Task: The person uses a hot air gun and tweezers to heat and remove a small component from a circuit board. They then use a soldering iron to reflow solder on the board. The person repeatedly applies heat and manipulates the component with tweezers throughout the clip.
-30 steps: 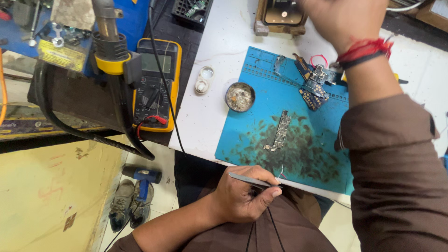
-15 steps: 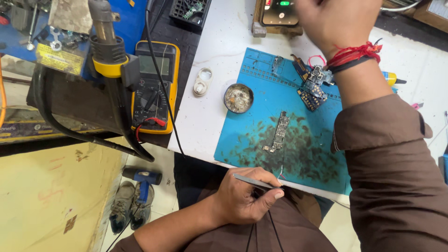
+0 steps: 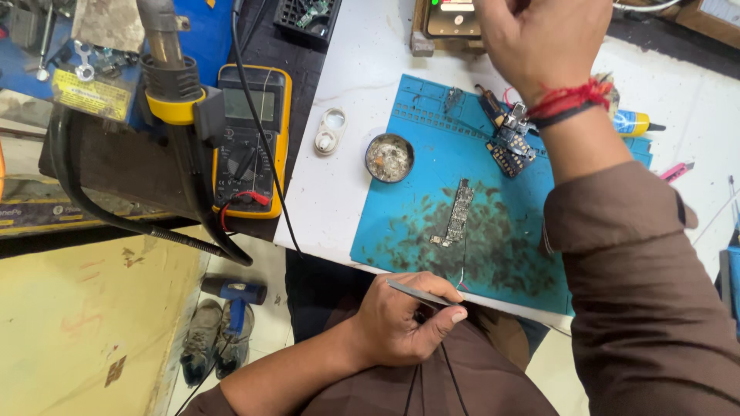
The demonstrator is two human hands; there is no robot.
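Observation:
My left hand [image 3: 405, 323] rests at the table's near edge, shut on thin metal tweezers [image 3: 420, 293] whose tips point toward the blue work mat [image 3: 401, 223]. A narrow circuit board [image 3: 460, 212] lies on the mat just beyond the tweezers. My right hand [image 3: 539, 38], with a red thread and a black band at the wrist, reaches to the far side, over a wooden-framed device [image 3: 451, 19] with a green light. Its fingers curl away from me, so what they touch is hidden. Under that wrist sit small blue boards [image 3: 509, 146] with clips.
A round tin [image 3: 389, 157] stands at the mat's left edge, with a small white part [image 3: 331, 131] beside it. A yellow multimeter [image 3: 250, 139] and a hot-air tool [image 3: 166, 54] with a black hose sit to the left. A yellow glue bottle [image 3: 636, 122] lies far right.
My right hand has shifted a little left, over the wooden-framed device. My left hand keeps the tweezers in the same spot.

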